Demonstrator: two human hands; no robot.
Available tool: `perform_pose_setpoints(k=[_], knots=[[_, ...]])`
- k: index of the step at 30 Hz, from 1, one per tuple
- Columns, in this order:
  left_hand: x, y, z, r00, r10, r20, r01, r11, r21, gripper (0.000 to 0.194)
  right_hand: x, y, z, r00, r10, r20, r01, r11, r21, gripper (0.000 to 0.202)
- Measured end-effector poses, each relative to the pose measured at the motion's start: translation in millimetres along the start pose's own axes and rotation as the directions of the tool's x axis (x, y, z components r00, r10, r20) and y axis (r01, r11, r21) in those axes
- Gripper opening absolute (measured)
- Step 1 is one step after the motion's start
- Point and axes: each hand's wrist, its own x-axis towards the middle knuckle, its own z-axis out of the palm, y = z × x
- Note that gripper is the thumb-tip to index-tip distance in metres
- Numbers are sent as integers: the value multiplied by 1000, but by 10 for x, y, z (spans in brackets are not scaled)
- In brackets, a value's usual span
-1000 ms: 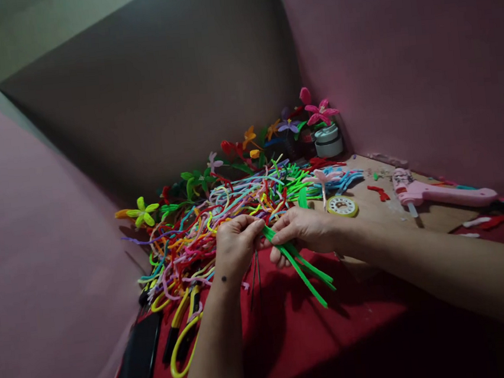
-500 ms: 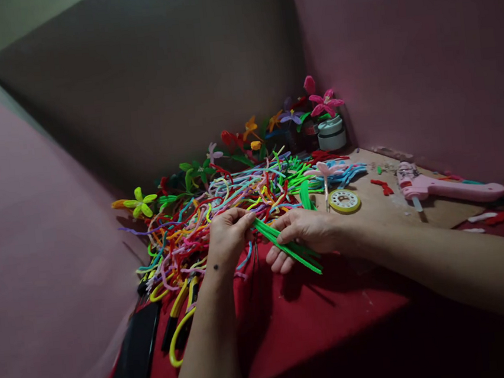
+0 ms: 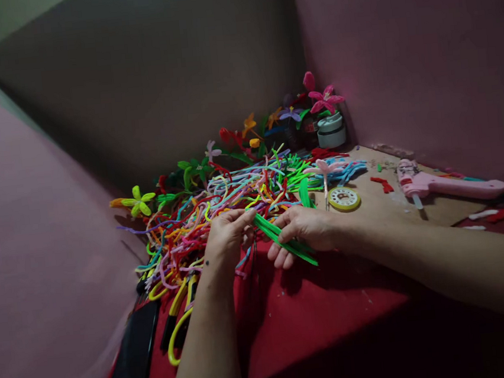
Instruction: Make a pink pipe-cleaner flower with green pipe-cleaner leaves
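Observation:
Several green fuzzy stems [image 3: 268,228] slant down to the right between my hands, over the red cloth. My left hand [image 3: 228,236] pinches their upper left end between thumb and fingers. Around their lower part is my right hand [image 3: 299,232], its thumb over the stems and its lower fingers stretched out beneath. A tangled pile of many-coloured stems [image 3: 217,198] lies just behind my hands. Behind my right hand are a wider green piece [image 3: 304,193] and a pale pink flower [image 3: 324,169] on a thin stem.
A yellow-rimmed dial [image 3: 344,198] and a pink glue gun [image 3: 452,186] lie on the brown board [image 3: 441,212]. Yellow-handled scissors [image 3: 174,339] and a black phone [image 3: 132,361] are at left. Finished flowers [image 3: 137,202] line the back, beside a pale round container [image 3: 331,131].
The lower end of the green stems has risen slightly. Both hands keep their hold, with little movement; the left fingers have shifted a bit.

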Motion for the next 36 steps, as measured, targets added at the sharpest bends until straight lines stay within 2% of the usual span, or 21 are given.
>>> perform_pose_setpoints(k=[3, 7, 12, 16, 21, 26, 28, 32, 36], knots=[[-14, 8, 15, 996, -55, 66, 55, 998, 11, 28, 4, -5, -26, 999, -12, 31, 11, 1000, 27, 25], [-22, 5, 41, 997, -72, 25, 73, 997, -35, 27, -8, -18, -34, 999, -33, 32, 31, 998, 54, 35], [-36, 7, 87, 1000, -23, -14, 23, 1000, 4, 27, -3, -5, -42, 999, -43, 28, 40, 996, 80, 34], [-29, -5, 98, 1000, -20, -12, 21, 1000, 15, 24, 18, 8, -51, 998, -54, 25, 51, 994, 95, 35], [-17, -15, 101, 999, 41, -4, -40, 998, 55, 23, 26, 11, -52, 997, -54, 47, 48, 992, 121, 38], [-22, -13, 95, 987, 135, -81, -118, 975, 188, 28, 10, 12, -25, 997, -60, 37, 59, 997, 45, 28], [-18, -21, 81, 983, 158, -90, -134, 964, 229, 30, -1, 4, 6, 998, -55, -5, 55, 998, -15, 21], [3, -39, 14, 986, 158, -59, -137, 954, 265, 30, -8, -11, 48, 993, -68, -96, 64, 997, -41, 14], [4, -22, -58, 995, 92, 31, -97, 963, 253, 25, 9, -9, 5, 997, -55, -45, 55, 998, -5, 16]])
